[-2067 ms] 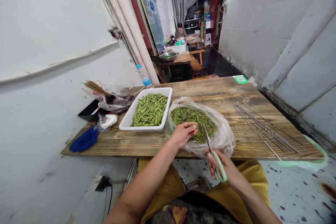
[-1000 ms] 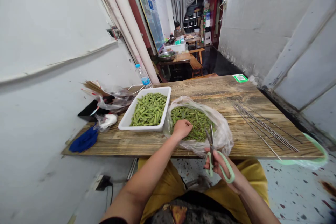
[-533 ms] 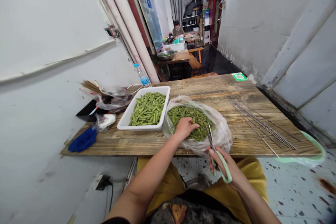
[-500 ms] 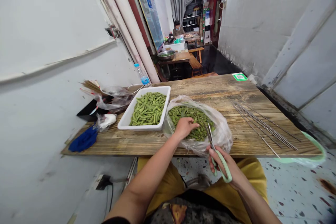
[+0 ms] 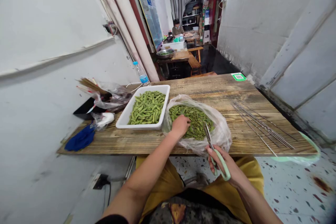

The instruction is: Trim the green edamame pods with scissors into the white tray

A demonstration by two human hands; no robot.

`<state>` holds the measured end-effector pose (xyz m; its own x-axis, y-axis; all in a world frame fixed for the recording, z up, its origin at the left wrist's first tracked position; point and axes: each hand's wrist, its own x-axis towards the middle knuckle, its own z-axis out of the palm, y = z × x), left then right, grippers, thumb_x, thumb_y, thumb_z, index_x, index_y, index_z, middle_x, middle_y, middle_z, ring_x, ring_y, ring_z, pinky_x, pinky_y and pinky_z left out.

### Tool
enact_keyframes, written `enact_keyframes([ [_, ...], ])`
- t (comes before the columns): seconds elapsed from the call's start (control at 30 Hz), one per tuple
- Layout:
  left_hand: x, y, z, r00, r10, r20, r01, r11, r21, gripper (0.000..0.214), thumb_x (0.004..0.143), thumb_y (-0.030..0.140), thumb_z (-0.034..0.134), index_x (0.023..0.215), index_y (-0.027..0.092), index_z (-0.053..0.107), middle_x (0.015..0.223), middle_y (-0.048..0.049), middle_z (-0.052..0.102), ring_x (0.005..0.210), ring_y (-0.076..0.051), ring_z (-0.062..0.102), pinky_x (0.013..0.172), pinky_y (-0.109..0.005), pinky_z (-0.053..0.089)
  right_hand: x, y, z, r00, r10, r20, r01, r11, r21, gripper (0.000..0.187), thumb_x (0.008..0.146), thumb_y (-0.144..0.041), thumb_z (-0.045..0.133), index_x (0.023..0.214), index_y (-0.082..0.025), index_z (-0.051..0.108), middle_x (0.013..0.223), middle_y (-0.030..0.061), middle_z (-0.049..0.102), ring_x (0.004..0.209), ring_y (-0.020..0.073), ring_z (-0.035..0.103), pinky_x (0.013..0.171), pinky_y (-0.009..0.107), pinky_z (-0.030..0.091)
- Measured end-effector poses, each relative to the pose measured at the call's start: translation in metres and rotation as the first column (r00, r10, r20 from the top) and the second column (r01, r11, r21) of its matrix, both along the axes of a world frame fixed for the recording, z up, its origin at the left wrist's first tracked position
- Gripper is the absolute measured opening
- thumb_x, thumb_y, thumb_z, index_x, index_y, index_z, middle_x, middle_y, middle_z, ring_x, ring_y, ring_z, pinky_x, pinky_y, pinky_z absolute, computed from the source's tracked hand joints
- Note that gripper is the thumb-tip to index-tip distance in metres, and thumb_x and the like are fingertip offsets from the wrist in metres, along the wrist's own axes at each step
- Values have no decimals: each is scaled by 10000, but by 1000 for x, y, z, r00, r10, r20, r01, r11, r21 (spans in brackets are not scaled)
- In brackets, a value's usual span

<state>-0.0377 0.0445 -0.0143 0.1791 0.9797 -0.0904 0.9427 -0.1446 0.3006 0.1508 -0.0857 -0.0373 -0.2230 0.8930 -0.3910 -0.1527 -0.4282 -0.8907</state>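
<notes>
Green edamame pods fill an open clear plastic bag in front of me. My left hand is down among these pods with its fingers curled; whatever they pinch, if anything, is hidden. My right hand grips scissors with pale green handles at the near edge of the bag. The scissor blades point up over the pods and look nearly closed. Left of the bag, a white plastic tray holds larger, plump edamame pods.
Metal skewers lie on the wooden table at right, near a green QR card. A water bottle, a blue cloth and a black box with wooden sticks are at left. Another person sits far back.
My left hand has moved slightly left and closer into the bagged pods, its fingers more curled. My right hand keeps the scissors in nearly the same place.
</notes>
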Motion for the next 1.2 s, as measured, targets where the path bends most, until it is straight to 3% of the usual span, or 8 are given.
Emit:
enact_keyframes([
  [0.17, -1, 5, 1, 987, -26, 161, 27, 1000, -9, 122, 761, 184, 633, 816, 135, 731, 876, -91, 686, 814, -185, 620, 743, -266, 440, -1, 0, 4, 999, 27, 34, -27, 1000, -7, 480, 725, -589, 647, 979, -199, 533, 597, -57, 508, 483, 79, 478, 411, 178, 411],
  [0.37, -2, -6, 4, 769, 63, 636, 113, 966, -232, 203, 710, 256, 672, 832, 105, 729, 752, -42, 708, 688, -145, 601, 692, -245, 441, 0, 5, 2, 989, 97, 108, -98, 995, 6, 445, 747, -596, 614, 920, -194, 538, 599, -69, 486, 455, 66, 457, 385, 171, 385],
  [0.67, -4, -20, 25, 639, 142, 756, 182, 927, -328, 205, 617, 262, 735, 762, 116, 737, 630, 0, 653, 577, -94, 509, 599, -221, 382, -3, 8, 9, 979, 116, 168, -126, 991, 47, 453, 716, -631, 611, 777, -190, 525, 530, -84, 462, 352, 51, 412, 312, 170, 356],
  [0.73, 1, -24, 24, 525, 267, 808, 149, 906, -396, 277, 590, 279, 763, 809, 115, 722, 544, 35, 572, 479, -58, 405, 499, -206, 296, -4, 9, 6, 978, 101, 184, -113, 992, 59, 460, 705, -638, 616, 770, -193, 521, 497, -94, 445, 320, 49, 395, 290, 169, 341],
  [0.87, 14, -33, 17, 163, 436, 885, 87, 887, -453, 373, 511, 302, 825, 780, 95, 670, 542, 55, 505, 426, -13, 290, 445, -204, 175, -6, 10, -5, 985, 54, 165, -64, 996, 58, 449, 711, -634, 620, 802, -208, 508, 483, -103, 430, 290, 54, 369, 262, 172, 307],
  [0.97, 20, -36, 12, 16, 462, 887, 96, 882, -462, 407, 472, 279, 852, 768, 85, 649, 531, 57, 485, 415, -3, 278, 440, -206, 140, -5, 8, -6, 991, 35, 132, -50, 993, 109, 456, 722, -632, 615, 864, -211, 515, 537, -93, 442, 341, 58, 388, 304, 181, 331],
  [1.1, 17, -35, 10, -13, 433, 901, 82, 899, -431, 411, 507, 302, 838, 795, 84, 643, 487, 83, 423, 399, 0, 253, 431, -197, 127, -2, 2, 2, 992, 61, 114, -79, 984, 160, 454, 782, -631, 552, 932, -204, 520, 614, -66, 462, 478, 80, 454, 431, 199, 391],
  [1.2, 14, -37, 8, 105, 403, 909, 69, 909, -411, 373, 606, 365, 775, 816, 97, 622, 466, 67, 453, 385, -21, 298, 418, -195, 132, -1, -1, 7, 990, 74, 117, -90, 986, 141, 474, 783, -645, 539, 949, -201, 524, 622, -61, 452, 493, 89, 443, 445, 212, 384],
])
